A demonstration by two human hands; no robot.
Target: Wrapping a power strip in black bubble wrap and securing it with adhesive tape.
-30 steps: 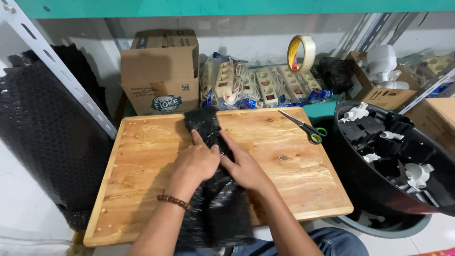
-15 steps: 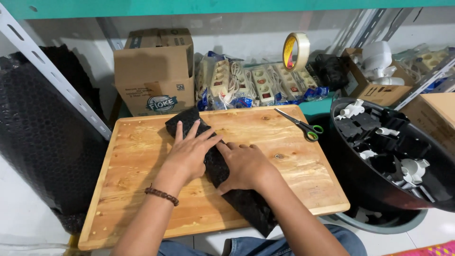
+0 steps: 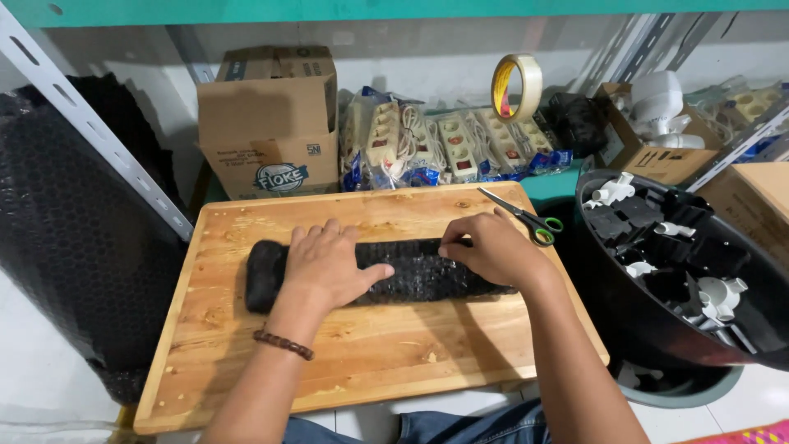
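Pressing a black bubble-wrapped bundle [image 3: 403, 275] flat across the wooden bench [image 3: 246, 362], left hand [image 3: 329, 267] and right hand [image 3: 485, 247] rest apart, palms down; taping likely follows, needing the tape roll [image 3: 516, 86]

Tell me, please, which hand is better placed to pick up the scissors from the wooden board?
The right hand, probably. It rests on the right end of the black bundle, close to the scissors at the board's right edge. The left hand presses further left.
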